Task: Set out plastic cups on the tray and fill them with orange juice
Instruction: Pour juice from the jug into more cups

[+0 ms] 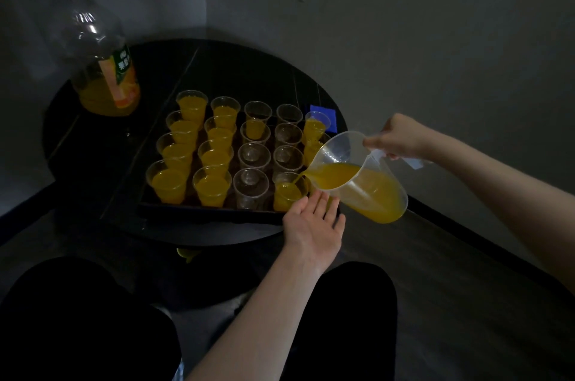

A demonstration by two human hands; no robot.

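**roomwatcher:** I was standing right there. The pouring step was on: the right hand (396, 138) had its fingers curled round the handle of the clear plastic measuring jug (357, 177), tipped so a thin stream of orange juice ran off the spout into the clear plastic cup at the front of the fourth column (289, 191). That cup looked roughly half full to me. The left hand (314, 222) was flat and relaxed, fingers straight, right at the tray's 5 o'clock corner, just beside that cup and under the jug. Couldn't tell if it actually touched either.

**juicefan22:** How far along was it?

**roomwatcher:** The black rectangular tray (211, 215) sat on the dark round table (93, 144). The two columns on the 9 o'clock side were filled, and one cup in the third. My guess for next: level the jug before the cup brims, then shift to an empty cup (250, 189) at its 9 o'clock.

**juicefan22:** Anything you couldn't see?

**roomwatcher:** Plenty, the room was dim. The jug hid most of the column at 3 o'clock, the big clear juice bottle with the green cap (93, 51) had an unreadable label, and a blue thing (325, 116) behind the cups I couldn't identify.
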